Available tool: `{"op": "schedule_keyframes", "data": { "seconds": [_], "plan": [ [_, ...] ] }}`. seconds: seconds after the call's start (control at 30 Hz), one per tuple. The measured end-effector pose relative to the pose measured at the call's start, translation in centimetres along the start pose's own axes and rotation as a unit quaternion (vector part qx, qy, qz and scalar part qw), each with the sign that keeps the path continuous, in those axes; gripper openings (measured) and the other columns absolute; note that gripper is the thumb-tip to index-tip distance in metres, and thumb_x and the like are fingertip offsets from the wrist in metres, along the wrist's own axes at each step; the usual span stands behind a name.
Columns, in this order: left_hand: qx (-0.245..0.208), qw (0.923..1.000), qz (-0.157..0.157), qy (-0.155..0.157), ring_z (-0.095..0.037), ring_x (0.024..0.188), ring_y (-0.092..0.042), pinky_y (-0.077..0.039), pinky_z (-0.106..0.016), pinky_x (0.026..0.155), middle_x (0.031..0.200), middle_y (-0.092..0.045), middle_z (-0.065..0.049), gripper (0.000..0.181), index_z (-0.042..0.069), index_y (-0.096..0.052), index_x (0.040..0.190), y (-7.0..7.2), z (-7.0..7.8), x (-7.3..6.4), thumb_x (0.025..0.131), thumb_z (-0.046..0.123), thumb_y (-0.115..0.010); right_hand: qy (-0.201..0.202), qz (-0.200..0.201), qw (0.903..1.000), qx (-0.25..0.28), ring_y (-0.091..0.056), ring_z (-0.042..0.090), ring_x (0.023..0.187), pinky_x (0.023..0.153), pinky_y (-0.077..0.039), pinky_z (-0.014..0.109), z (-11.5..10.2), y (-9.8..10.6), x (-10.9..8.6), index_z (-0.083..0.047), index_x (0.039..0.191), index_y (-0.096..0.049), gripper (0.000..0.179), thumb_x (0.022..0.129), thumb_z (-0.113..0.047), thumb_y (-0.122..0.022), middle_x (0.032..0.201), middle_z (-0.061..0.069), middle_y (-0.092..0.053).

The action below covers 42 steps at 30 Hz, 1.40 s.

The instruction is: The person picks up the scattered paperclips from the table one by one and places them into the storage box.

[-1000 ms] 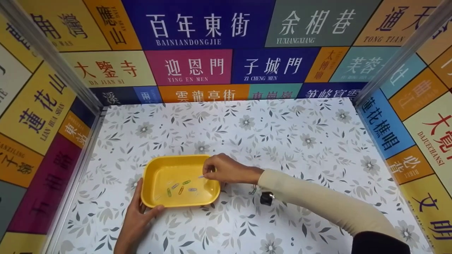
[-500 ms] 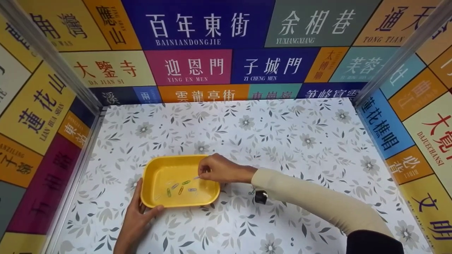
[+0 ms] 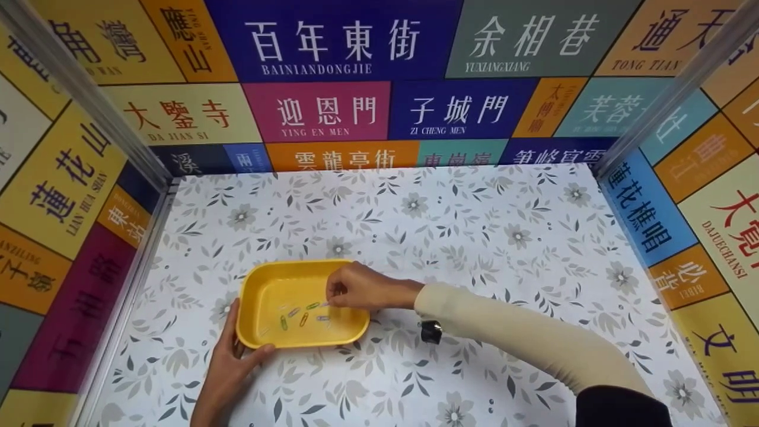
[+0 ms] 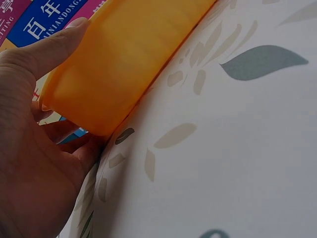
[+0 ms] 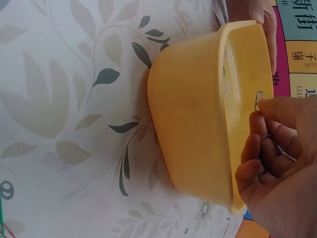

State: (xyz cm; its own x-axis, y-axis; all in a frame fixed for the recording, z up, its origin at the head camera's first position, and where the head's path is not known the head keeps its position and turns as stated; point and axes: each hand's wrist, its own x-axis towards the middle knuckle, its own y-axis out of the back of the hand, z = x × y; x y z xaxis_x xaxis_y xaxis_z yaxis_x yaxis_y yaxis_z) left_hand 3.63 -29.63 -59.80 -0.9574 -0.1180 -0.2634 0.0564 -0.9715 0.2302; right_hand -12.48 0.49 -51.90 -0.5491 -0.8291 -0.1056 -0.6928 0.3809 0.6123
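Note:
A shallow yellow plastic tray (image 3: 296, 344) stands on the table, left of the middle in the head view. My left hand (image 3: 237, 356) grips its near left corner, thumb on the rim and fingers round the outside wall. In the left wrist view some fingertips are hidden behind the tray. My right hand (image 3: 353, 286) is over the tray's right part and pinches a paper clip (image 5: 259, 100) between thumb and forefinger. Several coloured paper clips lie on the tray floor, among them an orange paper clip (image 3: 304, 320) and a green paper clip (image 3: 284, 323).
A white floral cover lies on the table (image 3: 450, 237). Printed sign panels (image 3: 332, 112) rise at the back and both sides. A small black object (image 3: 431, 332) hangs below the right wrist. Thin green and red pieces, cut off, show at the lower left of the right wrist view.
My right hand has moved left and slightly down into the tray with the paper clip pinched in it. The left hand and the tray have stayed in place.

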Motion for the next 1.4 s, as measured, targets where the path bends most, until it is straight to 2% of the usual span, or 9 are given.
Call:
{"op": "schedule_keyframes", "data": {
  "seconds": [0.23,0.4,0.53,0.77,1.07,1.4],
  "plan": [
    [0.0,0.9997,-0.002,0.024,-0.015,0.169,-0.009,-0.02,-0.015,0.129,0.182,0.0,0.017,0.126,0.038,-0.002,0.178,0.0,0.0,0.1,0.092,0.026,-0.093,-0.004,-0.014,0.9999,0.005,-0.062,0.004,0.081,0.074,-0.055,0.016,0.0,0.0,0.5,-0.004,0.1,-0.081,0.006,0.1,-0.005,-0.076,0.093,0.0,-0.076],
    [-0.003,0.9993,-0.002,0.037,-0.014,0.169,-0.009,-0.02,-0.021,0.132,0.182,0.001,0.019,0.126,0.041,-0.002,0.177,0.0,0.0,0.2,0.091,0.029,-0.094,-0.005,-0.021,0.9998,0.003,-0.063,0.006,0.082,0.075,-0.054,0.016,0.0,-0.1,1.0,-0.004,0.1,-0.081,0.006,0.101,-0.005,-0.074,0.095,0.002,-0.077],
    [-0.006,0.9994,-0.004,0.033,-0.014,0.169,-0.01,-0.02,-0.02,0.131,0.182,0.001,0.02,0.127,0.04,-0.001,0.177,0.0,-0.1,0.2,0.091,0.028,-0.094,-0.006,-0.023,0.9997,0.003,-0.063,0.006,0.082,0.075,-0.054,0.016,0.1,-0.3,1.6,-0.004,0.099,-0.081,0.006,0.1,-0.003,-0.074,0.095,0.001,-0.077],
    [-0.008,0.9999,-0.001,0.007,-0.017,0.169,-0.013,-0.023,-0.011,0.126,0.184,-0.004,0.012,0.124,0.032,-0.004,0.179,-0.1,-0.1,0.2,0.092,0.023,-0.093,-0.003,-0.025,0.9993,-0.03,-0.062,0.004,0.078,0.073,-0.052,0.015,-0.1,-0.6,2.8,-0.008,0.095,-0.081,0.005,0.097,-0.006,-0.077,0.093,0.001,-0.079],
    [0.002,0.9998,-0.005,0.019,-0.018,0.169,-0.013,-0.022,-0.014,0.128,0.183,-0.002,0.015,0.124,0.036,-0.002,0.178,0.1,0.0,0.1,0.093,0.026,-0.092,-0.012,-0.037,0.9983,-0.043,-0.063,0.007,0.081,0.076,-0.053,0.016,-0.7,-0.7,3.5,-0.01,0.099,-0.081,0.006,0.103,-0.013,-0.078,0.093,-0.005,-0.076],
    [-0.007,0.9997,-0.008,0.022,-0.017,0.169,-0.014,-0.023,-0.014,0.128,0.183,-0.003,0.016,0.123,0.038,-0.003,0.178,0.1,-0.1,0.1,0.094,0.027,-0.092,-0.022,-0.061,0.9975,-0.028,-0.066,0.008,0.083,0.076,-0.056,0.017,-1.1,-0.9,4.5,-0.009,0.1,-0.082,0.006,0.103,-0.011,-0.076,0.096,-0.005,-0.077]
  ]
}}
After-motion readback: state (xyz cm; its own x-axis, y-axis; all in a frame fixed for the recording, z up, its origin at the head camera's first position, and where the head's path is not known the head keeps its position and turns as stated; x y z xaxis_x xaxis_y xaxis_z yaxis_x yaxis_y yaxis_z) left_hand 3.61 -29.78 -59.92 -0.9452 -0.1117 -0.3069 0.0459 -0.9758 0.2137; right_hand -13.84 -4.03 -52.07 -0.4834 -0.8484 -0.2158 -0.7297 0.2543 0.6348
